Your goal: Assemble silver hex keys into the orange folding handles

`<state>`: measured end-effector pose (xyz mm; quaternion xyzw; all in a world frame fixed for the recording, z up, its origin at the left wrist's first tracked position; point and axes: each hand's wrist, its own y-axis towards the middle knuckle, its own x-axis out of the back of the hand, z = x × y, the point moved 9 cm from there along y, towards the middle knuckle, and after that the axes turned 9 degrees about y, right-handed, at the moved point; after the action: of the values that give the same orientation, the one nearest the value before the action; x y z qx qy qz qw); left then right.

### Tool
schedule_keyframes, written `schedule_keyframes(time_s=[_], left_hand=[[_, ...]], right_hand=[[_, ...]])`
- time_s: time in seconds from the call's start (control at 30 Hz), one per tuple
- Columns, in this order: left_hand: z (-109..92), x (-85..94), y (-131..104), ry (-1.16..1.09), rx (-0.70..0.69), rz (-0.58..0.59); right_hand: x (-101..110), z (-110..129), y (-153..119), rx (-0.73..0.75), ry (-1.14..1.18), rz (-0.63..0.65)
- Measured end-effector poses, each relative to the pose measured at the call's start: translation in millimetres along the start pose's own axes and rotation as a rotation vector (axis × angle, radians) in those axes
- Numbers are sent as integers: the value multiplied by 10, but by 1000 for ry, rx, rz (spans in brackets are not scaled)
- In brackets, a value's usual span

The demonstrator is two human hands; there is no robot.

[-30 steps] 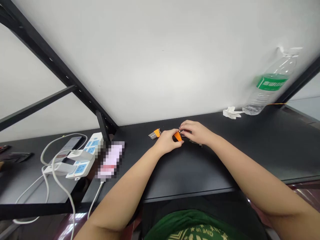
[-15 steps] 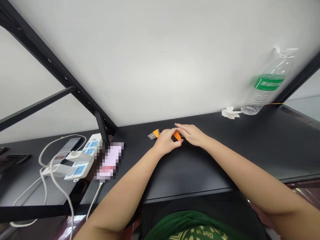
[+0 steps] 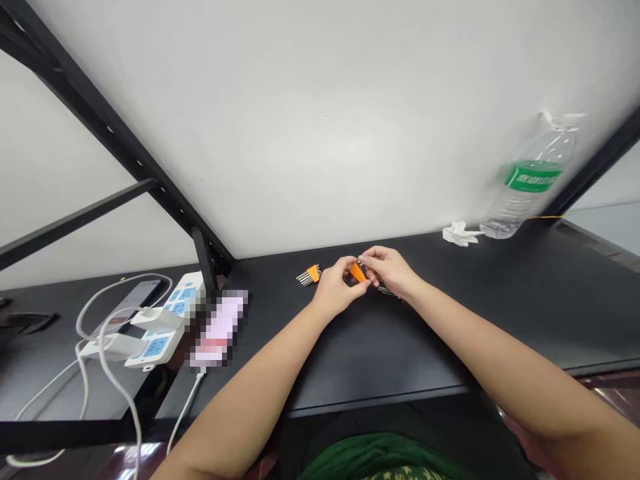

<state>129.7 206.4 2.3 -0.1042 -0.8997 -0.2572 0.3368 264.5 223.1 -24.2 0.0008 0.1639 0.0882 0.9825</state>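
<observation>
An orange holder (image 3: 358, 272) is held over the black table between my two hands. My left hand (image 3: 334, 287) grips it from the left, thumb below and fingers above. My right hand (image 3: 390, 268) pinches at its upper right side, where a small bit of metal shows; the exact piece is too small to tell. Several thin metal keys (image 3: 386, 291) stick out under my right hand. Left of my left hand, a second orange holder (image 3: 313, 273) with several silver hex keys lies on the table.
A clear bottle with a green label (image 3: 534, 177) and a crumpled white tissue (image 3: 459, 234) are at the back right. To the left are a phone (image 3: 220, 330) on a cable, a white power strip (image 3: 173, 327) and a black metal frame (image 3: 200, 257).
My right hand has gone from lying flattened beside the holder to pinching at its upper end. More of the metal keys below it now show. The view has tilted slightly upward.
</observation>
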Motion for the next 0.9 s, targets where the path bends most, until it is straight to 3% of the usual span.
schedule_keyframes(time_s=[0.13, 0.27, 0.37, 0.5, 0.6, 0.7, 0.9], left_hand=[[35, -120, -3, -252, 38, 23], [45, -140, 7, -278, 71, 49], [37, -82, 11, -91, 56, 66], [82, 58, 32, 124, 13, 0], [182, 113, 43, 169, 35, -43], [235, 125, 47, 175, 43, -55], [224, 123, 57, 246, 48, -34]], right_hand=[[-6, -39, 13, -1, 178, -40], [11, -67, 18, 4, 194, -47], [106, 13, 32, 47, -144, -44], [165, 242, 10, 225, -949, 59], [174, 115, -11, 138, -1322, 206], [89, -8, -31, 117, -1428, 276], [18, -8, -6, 160, -1366, 197]])
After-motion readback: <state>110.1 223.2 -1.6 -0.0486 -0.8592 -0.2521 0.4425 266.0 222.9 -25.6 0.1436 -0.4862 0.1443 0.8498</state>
